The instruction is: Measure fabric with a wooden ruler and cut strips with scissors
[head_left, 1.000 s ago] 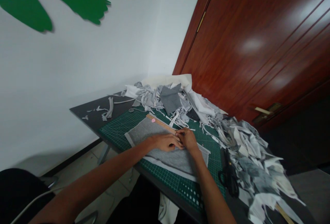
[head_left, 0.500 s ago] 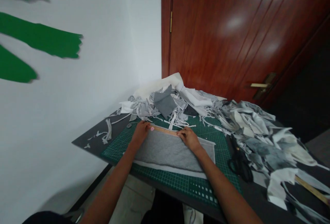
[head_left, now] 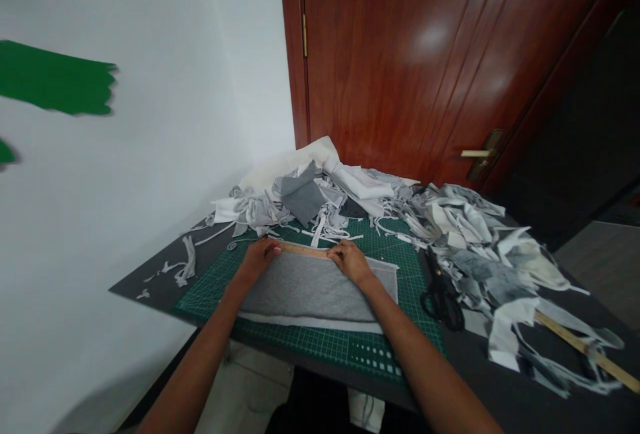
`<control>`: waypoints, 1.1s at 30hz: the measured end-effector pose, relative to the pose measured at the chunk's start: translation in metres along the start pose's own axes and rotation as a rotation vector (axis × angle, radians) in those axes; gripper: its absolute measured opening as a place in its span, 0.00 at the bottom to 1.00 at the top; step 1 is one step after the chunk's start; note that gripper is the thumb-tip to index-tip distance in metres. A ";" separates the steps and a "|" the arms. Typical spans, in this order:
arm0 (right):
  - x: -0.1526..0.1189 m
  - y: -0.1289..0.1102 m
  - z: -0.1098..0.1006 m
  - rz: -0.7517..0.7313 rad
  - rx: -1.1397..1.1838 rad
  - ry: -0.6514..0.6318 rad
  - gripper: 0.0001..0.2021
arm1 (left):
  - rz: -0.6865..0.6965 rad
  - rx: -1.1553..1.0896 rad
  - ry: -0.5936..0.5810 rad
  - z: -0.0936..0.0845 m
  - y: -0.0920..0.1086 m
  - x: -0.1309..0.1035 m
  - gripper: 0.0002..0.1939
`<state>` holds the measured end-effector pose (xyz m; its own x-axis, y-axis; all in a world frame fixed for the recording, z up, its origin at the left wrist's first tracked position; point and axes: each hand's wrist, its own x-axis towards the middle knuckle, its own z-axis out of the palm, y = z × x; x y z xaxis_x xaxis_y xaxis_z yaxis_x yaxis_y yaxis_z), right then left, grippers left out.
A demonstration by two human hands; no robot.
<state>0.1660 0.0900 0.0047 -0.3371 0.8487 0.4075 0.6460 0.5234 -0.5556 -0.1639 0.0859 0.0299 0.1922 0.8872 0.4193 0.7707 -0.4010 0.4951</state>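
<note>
Hands [head_left: 351, 261] have spread along a narrow, straight tan strip [head_left: 304, 251]

From my remote post, I see the dark surface [head_left: 470, 374] carrying a green gridded mat [head_left: 410, 287], fabric scraps [head_left: 463, 224] and black scissors [head_left: 446, 304].

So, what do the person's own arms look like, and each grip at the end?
The left arm and right arm are bare, with no sleeves in view. The left grip and right grip are ungloved human hands. I see no watch, bracelet, cable or marking; a thin ring would be too small to tell.
</note>
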 end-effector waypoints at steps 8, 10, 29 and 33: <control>0.002 -0.001 -0.002 -0.001 -0.012 -0.022 0.07 | 0.066 -0.189 -0.139 0.022 0.044 0.021 0.19; 0.002 -0.001 -0.002 0.000 -0.012 -0.024 0.07 | 0.098 -0.228 -0.185 0.033 0.056 0.030 0.19; 0.001 -0.005 -0.002 -0.045 -0.071 -0.048 0.09 | 0.124 -0.194 -0.220 0.047 0.048 0.024 0.19; 0.001 -0.013 0.002 -0.144 -0.052 -0.108 0.16 | 0.143 -0.167 -0.216 0.049 0.047 0.024 0.17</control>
<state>0.1558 0.0843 0.0108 -0.4985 0.7701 0.3979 0.6196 0.6376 -0.4578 -0.0932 0.0993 0.0259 0.4300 0.8397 0.3316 0.6194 -0.5416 0.5684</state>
